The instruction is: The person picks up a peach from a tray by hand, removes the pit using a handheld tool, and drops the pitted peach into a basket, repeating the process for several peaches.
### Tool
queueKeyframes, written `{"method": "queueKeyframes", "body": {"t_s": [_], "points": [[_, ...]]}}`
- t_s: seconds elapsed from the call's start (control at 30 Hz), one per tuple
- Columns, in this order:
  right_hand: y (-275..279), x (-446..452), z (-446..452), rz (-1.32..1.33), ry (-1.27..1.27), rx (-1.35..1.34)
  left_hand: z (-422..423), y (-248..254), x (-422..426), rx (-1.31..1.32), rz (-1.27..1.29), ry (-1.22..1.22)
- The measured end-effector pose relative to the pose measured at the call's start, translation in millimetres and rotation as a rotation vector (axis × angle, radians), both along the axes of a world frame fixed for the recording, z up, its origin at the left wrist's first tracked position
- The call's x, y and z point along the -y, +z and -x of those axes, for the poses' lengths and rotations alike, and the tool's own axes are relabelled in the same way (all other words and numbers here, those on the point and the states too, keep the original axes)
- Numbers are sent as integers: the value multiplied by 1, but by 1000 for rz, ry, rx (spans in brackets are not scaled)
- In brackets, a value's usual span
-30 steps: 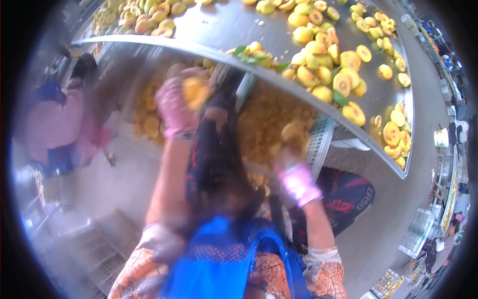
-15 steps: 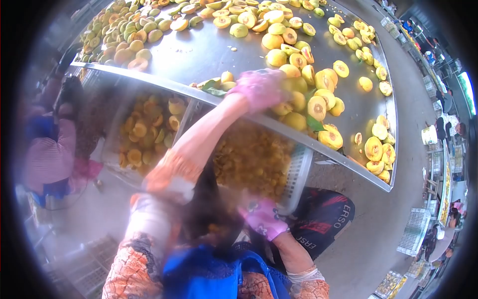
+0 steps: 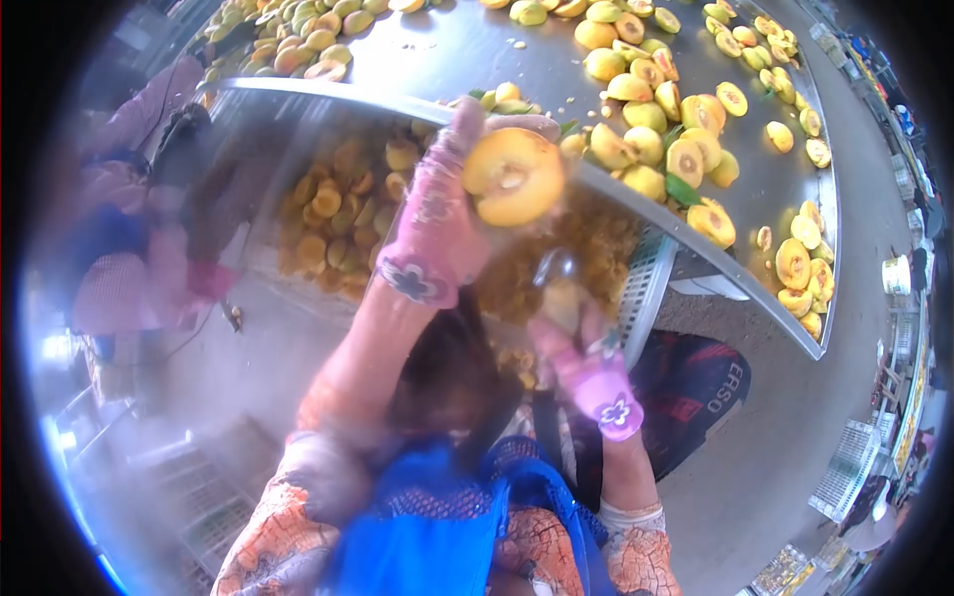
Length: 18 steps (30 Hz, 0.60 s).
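A halved yellow peach (image 3: pixel 527 189) is held in my left hand (image 3: pixel 437 228), its cut face turned toward me with a pale spot at the centre. My left hand wears a pink flowered glove and is closed around the fruit, just off the table's near edge. Lower and to the right, my right hand (image 3: pixel 591 377), gloved the same way, grips a small tool with a shiny metal loop (image 3: pixel 554 266) at its tip and a pale handle. Motion blurs this tool. Peach halves (image 3: pixel 686 159) lie on the metal table (image 3: pixel 417 50) ahead.
Under the table, a white plastic crate (image 3: pixel 651 298) holds yellowish pieces. Peach halves (image 3: pixel 333 199) fill another container to its left. A raised metal rim (image 3: pixel 755 268) edges the table. A person in pink sleeves (image 3: pixel 119 278) is at the left.
My left hand has come back from the peaches on the table and now holds a half up. My right hand has risen with the looped tool. The view has shifted.
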State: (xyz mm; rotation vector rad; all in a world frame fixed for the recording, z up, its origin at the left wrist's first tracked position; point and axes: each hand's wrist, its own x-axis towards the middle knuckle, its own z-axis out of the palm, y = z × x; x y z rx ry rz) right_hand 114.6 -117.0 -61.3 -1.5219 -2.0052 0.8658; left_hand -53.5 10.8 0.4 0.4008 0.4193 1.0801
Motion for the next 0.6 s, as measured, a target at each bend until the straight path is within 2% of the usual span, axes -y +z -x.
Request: {"method": "queueKeyframes", "body": {"t_s": [0.07,0.1,0.13,0.2,0.23,0.27,0.33,0.37,0.43,0.47,0.53,0.57,0.6], "points": [[42,-10,11,539,-316,-486,-8,-2,21,-75,37,123],[37,-11,16,187,-122,-300,-12,-4,28,-82,47,174],[40,-8,15,193,-125,-298,-14,-5,35,-81,53,172],[63,-10,17,336,-175,-405,-17,-5,48,-259,-44,190],[37,-5,19,-158,-168,-271,-18,-7,52,-290,-115,194],[34,-4,20,-157,-171,-273,-19,-10,54,-291,-115,191],[31,-6,21,-235,-176,-233,-21,-16,56,-546,-350,298],[34,-6,20,-234,-180,-236,-21,-19,56,-549,-351,294],[45,-8,14,396,-127,-370,-21,-22,54,-649,-496,335],[35,-6,12,395,-133,-375,-23,-20,55,-650,-499,328],[16,-2,13,-211,-6,-207,-27,-12,60,-810,-547,372],[11,2,9,-210,-10,-210,-29,-13,62,-813,-547,367],[20,1,9,-36,-50,-254,-30,-15,64,-813,-549,395]]}}
